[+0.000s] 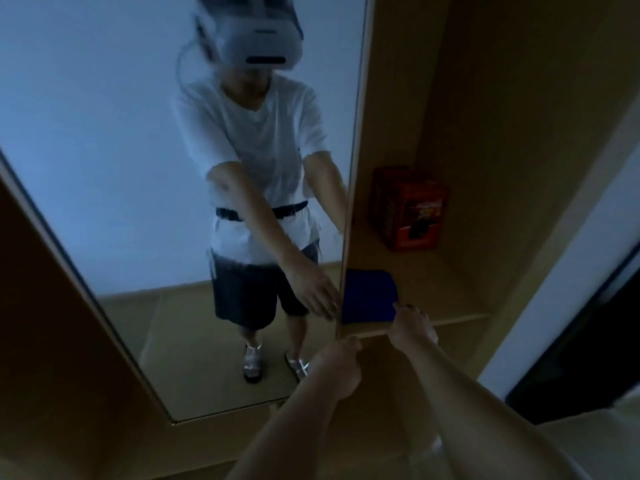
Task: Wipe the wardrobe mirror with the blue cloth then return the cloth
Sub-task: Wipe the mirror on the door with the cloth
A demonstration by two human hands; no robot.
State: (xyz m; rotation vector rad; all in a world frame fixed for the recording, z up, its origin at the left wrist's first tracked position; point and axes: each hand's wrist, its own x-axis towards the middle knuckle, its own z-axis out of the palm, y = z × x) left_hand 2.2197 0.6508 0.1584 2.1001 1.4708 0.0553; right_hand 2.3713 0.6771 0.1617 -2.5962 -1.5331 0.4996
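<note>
A: Why does the blue cloth (369, 296) lie there, so near the front?

B: It is folded flat on the wooden shelf (446, 289) inside the open wardrobe, just beside the edge of the mirror door (104, 140). I think this is its keeping place. Near the front edge it is easy to reach from where the person stands. A red box (408, 207) stands further back on the same shelf, apart from the cloth.

A: And the two hands, what do they do?

B: The left hand (341, 367) is at the free edge of the mirror door, low down. The fingers are curled around that edge, so I judge it holds the door steady while the other hand works.

A: Does the right hand grip the cloth?

B: The right hand (412, 325) reaches over the shelf front, and its fingertips (403, 308) are at the near right corner of the cloth. The fingers point forward, only loosely bent, not closed on the fabric. I cannot tell if they really touch it or are only just beside it; the picture is dark and a little blurred.

A: So nobody holds the cloth?

B: It lies on the shelf, and neither hand has it in a grip.
</note>
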